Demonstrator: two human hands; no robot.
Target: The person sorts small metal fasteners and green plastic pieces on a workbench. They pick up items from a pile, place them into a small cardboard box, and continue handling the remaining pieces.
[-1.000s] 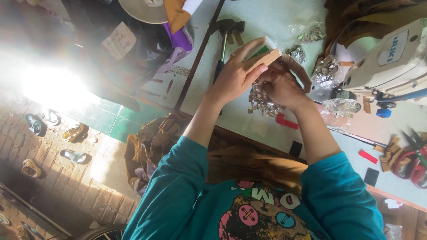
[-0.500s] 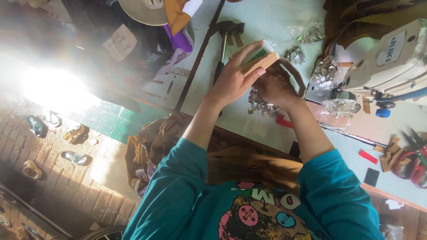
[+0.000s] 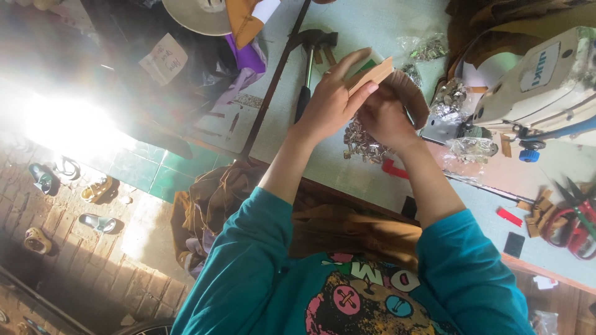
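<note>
My left hand [image 3: 330,104] is raised over the pale green worktable [image 3: 366,25], its fingers closed on a flat tan piece with a green face [image 3: 374,73]. Touching it from the right, my right hand [image 3: 383,119] grips a curved strip of brown leather [image 3: 415,93] that arches over its knuckles. The tan piece and the strip meet between the two hands. A heap of small shiny metal fittings [image 3: 362,141] lies on the table just below my hands.
A hammer [image 3: 309,59] lies left of my hands. A white sewing machine [image 3: 546,84] stands at the right, with clear bags of metal parts [image 3: 451,99] beside it. Red-handled scissors [image 3: 577,214] lie far right. Brown fabric [image 3: 223,192] hangs off the table edge.
Both hands have stayed together over the metal fittings. The brown leather strip now curves further over my right hand, and the tan piece sits tilted at my left fingertips.
</note>
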